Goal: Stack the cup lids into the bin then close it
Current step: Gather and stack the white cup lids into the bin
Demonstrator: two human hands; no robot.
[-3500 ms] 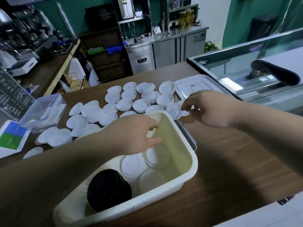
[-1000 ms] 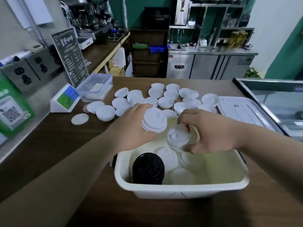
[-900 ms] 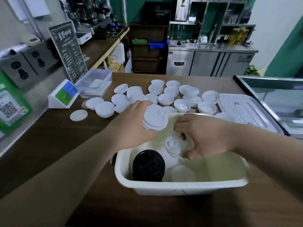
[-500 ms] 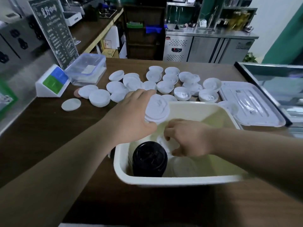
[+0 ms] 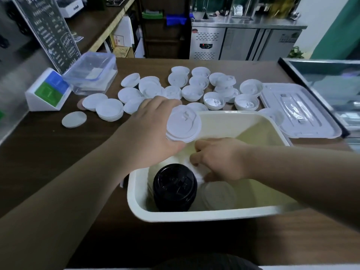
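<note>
Plainly the job is at an early stage: the counter (image 5: 58, 152) beyond the left hand (image 5: 152, 129) is strewn with loose lids (image 5: 192, 92), far more than have gone in. The cream bin (image 5: 214, 215) sits open beneath both hands. Its bin cover (image 5: 300, 112) lies well past the right hand (image 5: 224, 158), off to its outer side, not yet fitted. Inside, a black stack of lids (image 5: 174, 187) stands just beside that hand's thumb, with a few white lids (image 5: 218, 193) flat on the nearer side of it. The left hand curls round a small stack (image 5: 183, 126), held over the bin's far rim. The right hand's fingers bend down onto one white lid (image 5: 195, 173); whether they pinch it or only press it I cannot tell.
</note>
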